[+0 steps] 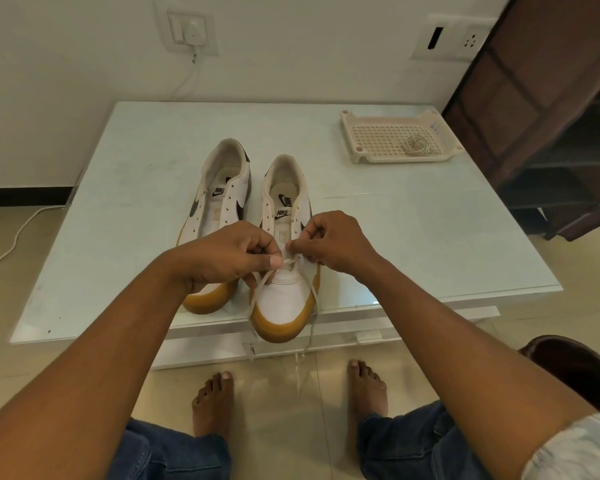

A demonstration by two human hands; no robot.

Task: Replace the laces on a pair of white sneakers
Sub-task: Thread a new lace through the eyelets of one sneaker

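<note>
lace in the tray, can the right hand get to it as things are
Probably yes: the coiled lace lies in the tray, with only bare table between it and the right hand. That hand is pinching the threaded lace on the near sneaker, though, and would have to let go first.

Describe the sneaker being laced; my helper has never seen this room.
On the white glass-topped table, two gum-soled white sneakers stand side by side. Pick the right sneaker, whose toe overhangs the front edge. Unlike the unlaced left sneaker, it has a white lace, pinched by the left hand and right hand.
</note>
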